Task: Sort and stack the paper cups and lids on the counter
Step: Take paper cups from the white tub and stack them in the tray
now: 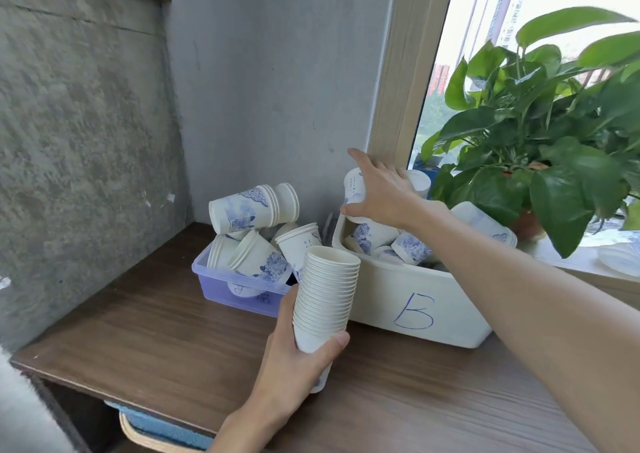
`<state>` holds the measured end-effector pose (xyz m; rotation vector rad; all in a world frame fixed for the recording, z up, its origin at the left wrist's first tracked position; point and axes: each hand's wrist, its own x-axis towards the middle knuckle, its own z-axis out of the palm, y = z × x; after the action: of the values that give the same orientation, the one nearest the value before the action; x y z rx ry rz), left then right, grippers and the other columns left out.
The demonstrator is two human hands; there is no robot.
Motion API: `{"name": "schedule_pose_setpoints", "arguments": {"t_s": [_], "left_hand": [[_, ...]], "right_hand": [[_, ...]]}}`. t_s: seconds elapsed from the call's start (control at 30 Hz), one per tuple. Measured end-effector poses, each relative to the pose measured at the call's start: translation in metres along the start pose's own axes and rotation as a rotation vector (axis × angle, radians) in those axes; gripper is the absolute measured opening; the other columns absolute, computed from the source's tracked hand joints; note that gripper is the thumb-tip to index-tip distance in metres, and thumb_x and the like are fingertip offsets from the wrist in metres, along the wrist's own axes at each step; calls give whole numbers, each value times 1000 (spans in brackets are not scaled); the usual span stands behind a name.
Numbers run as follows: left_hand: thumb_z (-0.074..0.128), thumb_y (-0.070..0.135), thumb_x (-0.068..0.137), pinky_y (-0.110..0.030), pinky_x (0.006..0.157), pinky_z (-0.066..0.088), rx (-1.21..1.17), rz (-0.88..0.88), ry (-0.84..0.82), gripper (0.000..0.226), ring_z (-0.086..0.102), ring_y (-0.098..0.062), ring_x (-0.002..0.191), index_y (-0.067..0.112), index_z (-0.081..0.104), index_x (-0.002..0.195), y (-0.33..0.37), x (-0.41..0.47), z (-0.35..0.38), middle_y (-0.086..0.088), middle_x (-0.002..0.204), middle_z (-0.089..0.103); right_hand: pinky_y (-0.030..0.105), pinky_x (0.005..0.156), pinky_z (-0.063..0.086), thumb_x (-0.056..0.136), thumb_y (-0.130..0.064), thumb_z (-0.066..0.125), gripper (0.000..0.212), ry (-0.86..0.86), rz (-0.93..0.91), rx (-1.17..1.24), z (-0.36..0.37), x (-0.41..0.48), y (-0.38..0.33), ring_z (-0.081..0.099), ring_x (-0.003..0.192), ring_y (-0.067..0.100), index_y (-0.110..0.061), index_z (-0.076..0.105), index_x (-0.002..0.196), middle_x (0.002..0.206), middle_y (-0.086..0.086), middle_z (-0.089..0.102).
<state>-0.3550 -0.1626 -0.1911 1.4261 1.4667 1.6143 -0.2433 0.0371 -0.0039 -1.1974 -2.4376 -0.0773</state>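
My left hand [294, 355] grips a tall nested stack of white paper cups [327, 296], held upright above the wooden counter [156, 335]. My right hand [379, 189] reaches over the white bin marked "B" [412, 310] and closes around a single white cup with blue print [354, 189] at the bin's far left corner. More blue-printed cups [408, 246] lie jumbled inside that bin. A clear purple box [221, 288] to the left holds several short cup stacks lying on their sides [252, 206]. No lids can be made out.
A leafy potted plant [540, 134] stands on the windowsill right behind the bin. Grey walls close off the left and back of the counter. White items [620, 258] lie on the sill at far right. A blue cushion [162, 428] sits below the counter's front edge.
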Motion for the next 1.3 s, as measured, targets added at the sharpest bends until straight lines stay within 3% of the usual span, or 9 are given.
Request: {"name": "schedule_pose_setpoints", "arguments": {"t_s": [0.1,0.27,0.43,0.63,0.73,0.9,1.03,1.17,1.3], "left_hand": [[79,53,71,-26,85,45,3,6,-5,73,60,7,110,59,40,132,0,0,0,28,121,64],[79,53,71,-25,86,44,4,3,0,74,59,8,111,60,39,133,1,0,0,29,122,63],[79,55,70,-23,86,44,-1,-9,-5,75,58,9,112,60,38,133,2,-1,0,30,122,62],[79,58,72,-24,85,46,-9,-19,-17,74,59,7,111,61,38,133,5,-2,-1,30,122,62],[80,61,72,-29,85,48,-9,-22,-32,76,62,2,107,55,38,135,6,-1,-1,25,118,64],[79,62,72,-28,86,48,11,-5,-51,77,61,1,111,56,37,136,8,-2,-1,25,122,63],[78,62,72,-27,87,48,17,0,-58,77,61,2,113,57,36,136,8,-2,0,27,124,62],[78,63,72,-27,86,48,0,5,-51,75,62,1,110,57,37,135,7,-2,0,26,121,63],[78,65,72,-23,84,48,4,6,-54,76,62,4,109,59,36,135,8,-2,0,28,121,63]], "right_hand": [[48,103,23,71,-54,71,104,-12,26,-99,3,2,2,40,125,35,-32,7,150,138,10,49],[45,97,24,66,-59,74,100,85,49,-17,2,-7,5,37,123,31,-29,20,145,132,5,53],[43,100,33,64,-49,81,99,207,36,252,-6,-29,-3,34,126,24,-27,27,144,138,-2,43],[39,97,46,64,-44,85,102,168,-5,610,-27,-76,-27,47,119,16,-30,27,146,132,-15,36],[24,86,46,64,-49,84,101,138,-30,606,-28,-99,-34,50,117,11,-30,28,147,128,-19,35],[40,107,40,67,-44,83,99,93,-34,642,-22,-116,-37,40,126,9,-24,29,147,130,-14,33],[34,105,41,69,-42,82,85,33,-52,698,-16,-123,-38,43,121,9,-34,34,139,125,-11,32],[32,105,42,80,-46,72,56,24,-66,677,-11,-128,-40,46,119,10,-27,52,129,127,-5,39],[35,104,44,89,-49,59,49,-30,-15,743,-8,-130,-44,50,122,11,-30,50,133,134,-6,45]]}}
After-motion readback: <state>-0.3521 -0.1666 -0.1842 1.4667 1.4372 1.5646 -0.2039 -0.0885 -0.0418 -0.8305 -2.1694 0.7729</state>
